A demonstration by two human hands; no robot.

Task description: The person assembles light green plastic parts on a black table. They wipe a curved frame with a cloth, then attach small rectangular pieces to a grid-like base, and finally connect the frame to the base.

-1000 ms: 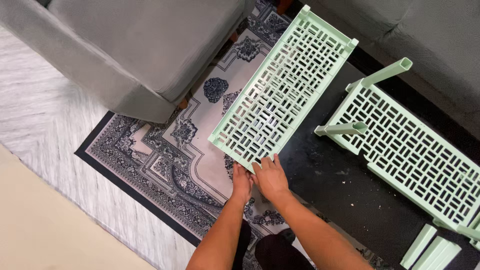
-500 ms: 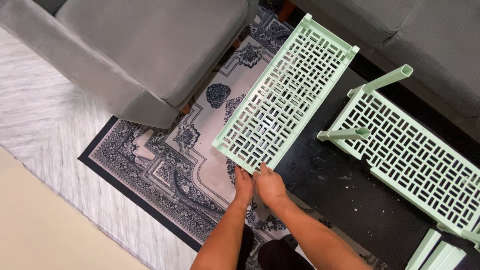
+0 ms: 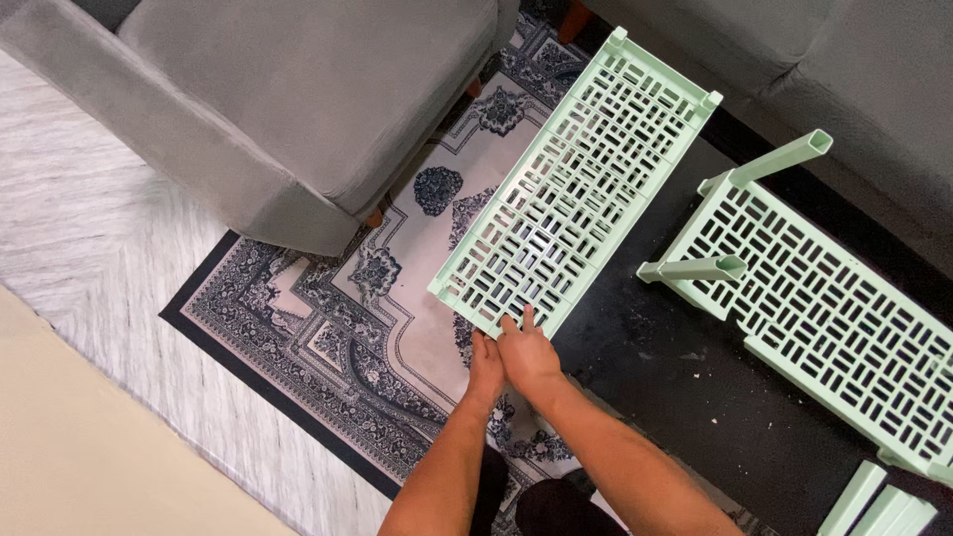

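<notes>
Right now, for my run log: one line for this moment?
left hand: grips pale green slotted plastic shelf panel | right hand: grips same edge | panel: over patterned rug

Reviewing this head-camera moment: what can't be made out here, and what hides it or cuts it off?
- Grip of the left hand and right hand on the green lattice panel: fingertips go under its near edge.
- Far end of the second lattice panel: cut by the right frame edge.
- Green pieces at bottom right: cut by the frame, kind unclear.
- Rug pattern: partly covered by the armchair and dark table.
</notes>
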